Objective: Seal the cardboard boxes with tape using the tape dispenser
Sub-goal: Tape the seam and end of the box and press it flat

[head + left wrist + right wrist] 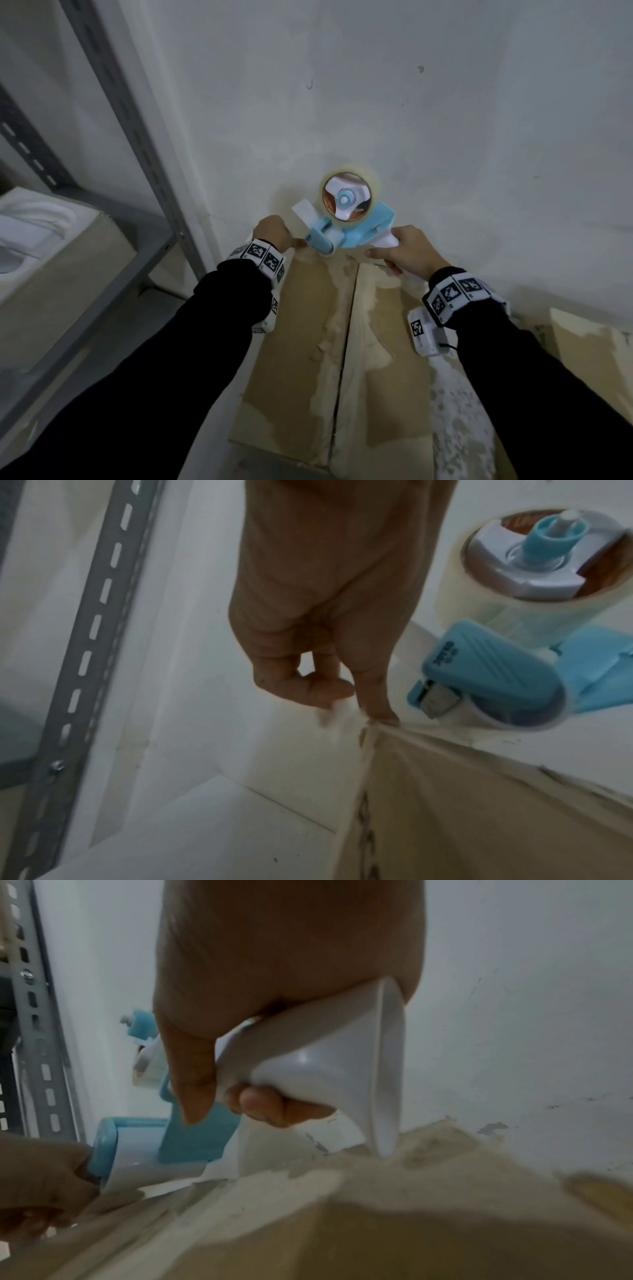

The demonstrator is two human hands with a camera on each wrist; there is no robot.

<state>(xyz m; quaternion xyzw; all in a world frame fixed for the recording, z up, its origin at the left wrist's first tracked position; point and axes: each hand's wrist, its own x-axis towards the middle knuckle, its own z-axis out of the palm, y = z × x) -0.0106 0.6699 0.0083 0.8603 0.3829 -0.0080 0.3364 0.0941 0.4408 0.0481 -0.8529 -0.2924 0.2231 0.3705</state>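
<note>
Glossy plastic tape dispenser [349,219]; rough, torn, matt cardboard box [308,342].

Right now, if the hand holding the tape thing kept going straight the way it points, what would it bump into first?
Probably the white wall. The right hand grips the tape dispenser by its handle, aiming it past the far edge of the cardboard box. The dispenser would likely touch first, though depth is unclear.

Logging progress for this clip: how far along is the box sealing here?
Barely started. Done: nothing obvious; the centre seam of the cardboard box looks untaped, with only torn old residue. In hand: the right hand grips the tape dispenser at the box's far edge, while the left hand pinches near that edge. Left: running tape along the seam.
</note>
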